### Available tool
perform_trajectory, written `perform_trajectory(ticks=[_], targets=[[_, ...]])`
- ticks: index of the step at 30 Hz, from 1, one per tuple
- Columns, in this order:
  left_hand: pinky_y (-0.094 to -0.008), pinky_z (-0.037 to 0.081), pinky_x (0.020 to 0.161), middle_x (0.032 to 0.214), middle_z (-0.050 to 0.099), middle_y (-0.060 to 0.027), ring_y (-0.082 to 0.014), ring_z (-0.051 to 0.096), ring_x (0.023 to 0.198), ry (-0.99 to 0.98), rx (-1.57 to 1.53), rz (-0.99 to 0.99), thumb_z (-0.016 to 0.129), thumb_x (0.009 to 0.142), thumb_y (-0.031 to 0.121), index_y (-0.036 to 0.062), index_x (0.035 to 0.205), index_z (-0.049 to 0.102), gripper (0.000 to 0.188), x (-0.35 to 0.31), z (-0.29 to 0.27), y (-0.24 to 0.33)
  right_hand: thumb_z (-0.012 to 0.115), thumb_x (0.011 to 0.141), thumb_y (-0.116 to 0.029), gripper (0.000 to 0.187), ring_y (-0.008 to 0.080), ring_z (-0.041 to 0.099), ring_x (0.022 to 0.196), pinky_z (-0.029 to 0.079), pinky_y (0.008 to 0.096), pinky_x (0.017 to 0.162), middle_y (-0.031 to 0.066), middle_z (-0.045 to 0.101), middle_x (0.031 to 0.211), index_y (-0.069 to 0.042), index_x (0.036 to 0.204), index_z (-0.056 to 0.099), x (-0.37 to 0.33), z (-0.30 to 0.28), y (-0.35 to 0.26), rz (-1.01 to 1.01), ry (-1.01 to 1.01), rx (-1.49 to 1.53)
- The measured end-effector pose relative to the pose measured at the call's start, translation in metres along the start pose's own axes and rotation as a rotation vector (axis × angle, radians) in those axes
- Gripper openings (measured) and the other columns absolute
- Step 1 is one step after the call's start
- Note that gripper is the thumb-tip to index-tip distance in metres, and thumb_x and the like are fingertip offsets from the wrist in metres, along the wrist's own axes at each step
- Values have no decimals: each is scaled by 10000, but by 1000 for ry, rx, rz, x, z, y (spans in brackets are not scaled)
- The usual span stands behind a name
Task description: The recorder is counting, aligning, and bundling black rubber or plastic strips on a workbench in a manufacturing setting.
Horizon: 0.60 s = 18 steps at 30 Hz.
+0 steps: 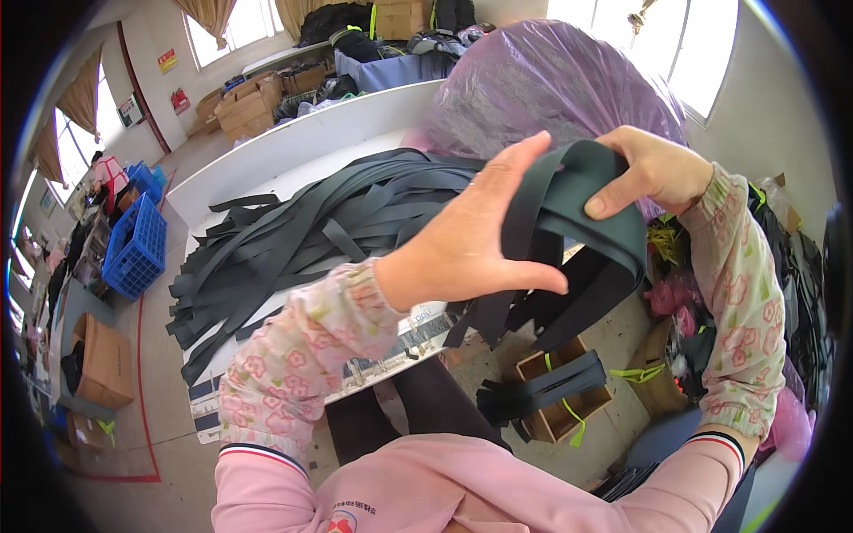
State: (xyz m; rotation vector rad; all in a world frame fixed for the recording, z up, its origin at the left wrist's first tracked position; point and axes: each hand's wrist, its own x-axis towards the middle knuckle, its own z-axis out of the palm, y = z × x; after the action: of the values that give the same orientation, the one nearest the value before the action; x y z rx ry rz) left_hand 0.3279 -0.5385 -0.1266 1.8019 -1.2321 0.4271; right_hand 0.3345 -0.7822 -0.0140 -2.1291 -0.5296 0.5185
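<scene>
While the person stands at the near edge of the bench (293, 151), both hands are up at chest height working a bundle of dark straps (577, 222). Closest to us, at about five o'clock on the floor, an open cardboard box (569, 404) already carries a tied bunch of the same straps (542, 386) with a green tie showing. Above that, the left hand (471, 235) is spread flat with its thumb hooked under the hanging lengths, pressing against the side of the bundle rather than clenching it. The right hand (653, 169), at two o'clock, is closed over the top of the fold, thumb on the outer face, pinching the bend.

To do this well, I would judge the fold should stay pinched tight on the right while the flat left palm squares the edges so no strap slips out of the stack; the loose tails dangling below look likely to splay. Farther off, at eleven o'clock, the heap of loose straps (311, 231) sprawls across the bench, and a big purple plastic bag (551, 84) sits beyond at one o'clock.
</scene>
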Motion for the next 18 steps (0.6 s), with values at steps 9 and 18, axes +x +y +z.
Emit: perform_trajectory(ticks=[9,18], targets=[[-313,534,888,1134,676,-122,-171,674,975,-406,-781,-487,659,942,106,-26,1268,573,362,-9,13,2,867,759,-169,425,124,662,840,530,294,790,63,729,940,47,1073,678,-69,42,51,71,-248,-4],[-456,302,1140,1494,420,-203,-324,373,1410,-562,-32,-217,775,808,502,63,1484,388,894,-48,64,-16,873,762,-258,466,144,684,793,545,299,729,75,736,908,38,1051,659,-86,60,85,-28,-454,-135]])
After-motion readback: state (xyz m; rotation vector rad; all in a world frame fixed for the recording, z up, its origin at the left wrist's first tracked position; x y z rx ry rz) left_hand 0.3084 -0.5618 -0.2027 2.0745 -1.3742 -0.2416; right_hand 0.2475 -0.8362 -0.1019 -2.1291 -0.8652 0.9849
